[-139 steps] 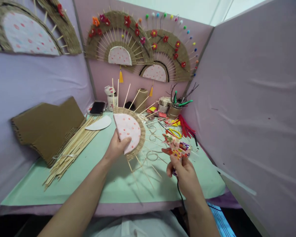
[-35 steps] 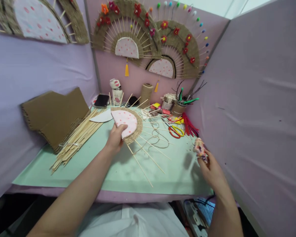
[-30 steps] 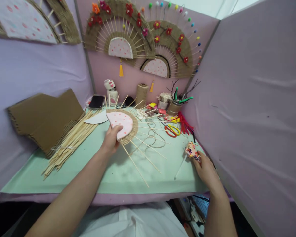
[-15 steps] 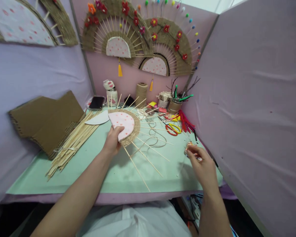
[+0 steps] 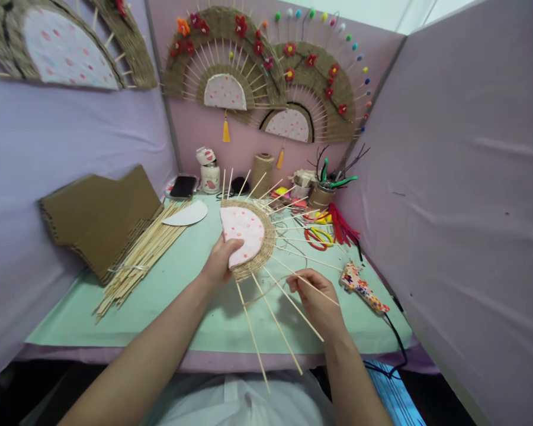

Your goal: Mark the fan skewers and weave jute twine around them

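Note:
My left hand (image 5: pixel 220 260) is closed on the straight edge of a half-round woven fan (image 5: pixel 247 234), thumb on its white, pink-spotted centre. A twine band rims that centre, and thin bamboo sticks fan outward from it. My right hand (image 5: pixel 317 302) is below and right of the fan, among the lower sticks. Its fingertips pinch a strand of twine (image 5: pixel 269 291) that runs left across the sticks. A floral-patterned glue gun (image 5: pixel 362 289) lies on the table, to the right of that hand, its black cord trailing over the edge.
Bamboo sticks (image 5: pixel 137 260), a white half-round piece (image 5: pixel 189 214) and cardboard (image 5: pixel 102 213) lie left. Scissors (image 5: pixel 318 238), red pipe cleaners (image 5: pixel 343 225), a twine spool (image 5: pixel 263 174), a phone (image 5: pixel 183 187) and a tool can (image 5: pixel 322 195) are behind. Decorated fans (image 5: pixel 224 65) hang on the walls.
My right hand has moved left from the glue gun to the lower sticks and now pinches the twine. The fan, in my left hand, appears farther right as the view has shifted.

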Demonstrator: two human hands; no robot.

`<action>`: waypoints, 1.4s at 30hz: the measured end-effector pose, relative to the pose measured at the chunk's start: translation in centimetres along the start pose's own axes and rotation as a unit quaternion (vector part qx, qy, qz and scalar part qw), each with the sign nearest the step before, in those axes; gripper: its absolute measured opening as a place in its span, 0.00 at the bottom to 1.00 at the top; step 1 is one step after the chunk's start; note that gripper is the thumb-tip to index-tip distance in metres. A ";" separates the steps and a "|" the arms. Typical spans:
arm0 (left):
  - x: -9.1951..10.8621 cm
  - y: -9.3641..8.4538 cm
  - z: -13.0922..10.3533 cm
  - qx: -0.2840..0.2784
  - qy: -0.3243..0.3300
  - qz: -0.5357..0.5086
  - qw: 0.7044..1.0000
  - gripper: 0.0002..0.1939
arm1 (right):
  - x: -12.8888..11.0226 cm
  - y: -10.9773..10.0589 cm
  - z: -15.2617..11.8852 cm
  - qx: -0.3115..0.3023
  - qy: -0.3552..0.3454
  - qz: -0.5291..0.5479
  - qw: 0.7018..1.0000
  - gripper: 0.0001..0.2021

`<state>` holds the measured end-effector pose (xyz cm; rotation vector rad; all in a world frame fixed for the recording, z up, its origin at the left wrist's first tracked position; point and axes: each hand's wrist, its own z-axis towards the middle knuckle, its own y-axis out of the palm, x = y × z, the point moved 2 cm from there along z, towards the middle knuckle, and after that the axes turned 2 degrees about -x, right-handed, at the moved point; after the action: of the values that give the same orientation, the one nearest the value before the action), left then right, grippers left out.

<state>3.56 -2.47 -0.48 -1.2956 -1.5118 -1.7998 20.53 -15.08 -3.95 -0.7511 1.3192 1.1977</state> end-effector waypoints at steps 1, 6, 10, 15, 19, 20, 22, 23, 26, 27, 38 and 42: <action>-0.1 0.1 0.0 -0.003 -0.003 0.002 1.000 0.31 | 0.2 0.1 0.1 0.005 0.009 0.024 1.000 0.08; -0.4 0.2 -0.3 -0.027 -0.026 0.006 0.999 0.31 | 0.5 1.2 0.3 0.004 0.055 0.083 0.995 0.11; -0.6 0.3 -0.4 -0.041 -0.025 0.005 0.999 0.33 | 0.6 1.6 0.3 0.015 0.059 0.090 0.994 0.12; -0.5 0.5 -0.5 -0.026 -0.035 0.007 0.999 0.33 | 0.9 1.5 0.3 0.016 0.065 0.084 0.994 0.14; -0.4 0.6 -0.6 -0.025 -0.034 0.003 0.999 0.34 | 1.0 1.4 0.2 0.018 0.071 0.084 0.994 0.13; -0.4 0.6 -0.6 -0.025 -0.034 0.002 0.999 0.34 | 1.0 1.4 0.2 0.020 0.074 0.080 0.994 0.14; -0.4 0.6 -0.5 -0.027 -0.033 0.000 0.999 0.35 | 0.9 1.5 0.2 0.022 0.081 0.073 0.994 0.14; -0.5 0.6 -0.5 -0.027 -0.033 -0.001 0.999 0.35 | 0.9 1.5 0.2 0.024 0.084 0.071 0.994 0.14; -0.5 0.5 -0.4 -0.033 -0.031 -0.002 0.999 0.35 | 0.9 1.5 0.2 0.027 0.090 0.071 0.993 0.14; -0.6 0.5 -0.4 -0.036 -0.030 -0.001 0.999 0.35 | 1.0 1.6 0.2 0.027 0.092 0.071 0.993 0.14; -0.4 0.5 -0.5 -0.034 -0.027 0.003 0.999 0.34 | 0.6 1.2 -0.1 0.044 0.104 0.044 0.993 0.14; -0.2 0.4 -0.4 -0.029 -0.028 0.003 0.999 0.33 | 0.4 0.6 0.0 0.069 0.100 0.039 0.992 0.13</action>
<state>3.87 -3.07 -0.44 -1.3873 -1.4927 -1.8316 19.92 -14.87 -4.23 -0.7402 1.5936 1.0998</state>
